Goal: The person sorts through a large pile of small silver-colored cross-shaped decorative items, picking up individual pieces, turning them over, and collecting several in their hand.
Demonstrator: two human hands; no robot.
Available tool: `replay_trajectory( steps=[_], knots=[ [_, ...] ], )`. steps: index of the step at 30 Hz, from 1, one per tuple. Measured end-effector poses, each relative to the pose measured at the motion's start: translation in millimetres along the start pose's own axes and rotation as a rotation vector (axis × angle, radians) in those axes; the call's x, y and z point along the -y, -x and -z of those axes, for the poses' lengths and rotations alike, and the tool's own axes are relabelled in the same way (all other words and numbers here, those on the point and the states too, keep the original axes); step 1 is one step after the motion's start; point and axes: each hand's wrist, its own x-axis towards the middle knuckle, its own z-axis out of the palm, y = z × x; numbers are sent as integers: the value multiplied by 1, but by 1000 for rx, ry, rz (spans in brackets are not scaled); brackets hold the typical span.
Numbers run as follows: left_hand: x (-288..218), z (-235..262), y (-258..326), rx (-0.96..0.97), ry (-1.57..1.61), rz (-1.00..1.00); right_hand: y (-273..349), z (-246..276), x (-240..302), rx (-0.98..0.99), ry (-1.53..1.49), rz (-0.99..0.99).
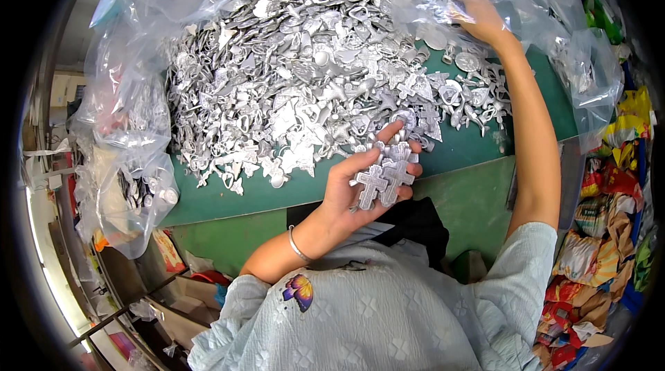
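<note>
A: What does the left hand have?

B: Its grip is curled around a small stack of silver crosses. The palm faces up, the fingers wrap the far edge, and the thumb lies along the near side. The crosses sit flat on each other, which probably keeps them aligned and lets more be added on top.

A: Where is that stack relative to the rest?

B: It is held just above the near edge of the heap, over the green desk, close to the person's chest.

A: And the right hand?

B: It reaches well away, to the far right of the heap, at the edge of a clear plastic bag. Its fingers bend into the crinkled plastic, but the film hides the fingertips, so whether that grip has closed on the bag or on a piece cannot be told.

A: What is in the heap?

B: Loose silver metal charms: hearts, stars, crosses and rings, piled on plastic sheeting that spreads over the desk. The sheeting seems to keep the pieces together.

A: Anything else around?

B: More clear bags with metal pieces hang off the left side of the desk. Coloured wrappers are stacked at the right. The person wears a pale blue top and a thin bracelet on the left wrist.
</note>
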Motion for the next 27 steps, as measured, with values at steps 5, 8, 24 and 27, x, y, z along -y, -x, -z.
replay_trajectory(
  steps=[5,8,24,27],
  knots=[
    [1,1,2,-10,-11,-23,-9,-30,-45,-178,181,119],
    [-1,5,7,-17,11,-46,-27,-40,-51,-11,192,18],
    [1,0,4,-58,23,-34,6,48,0,-11,-511,-231],
    [1,1,7,-33,46,-43,29,66,35,63,-558,-253]
  ],
)
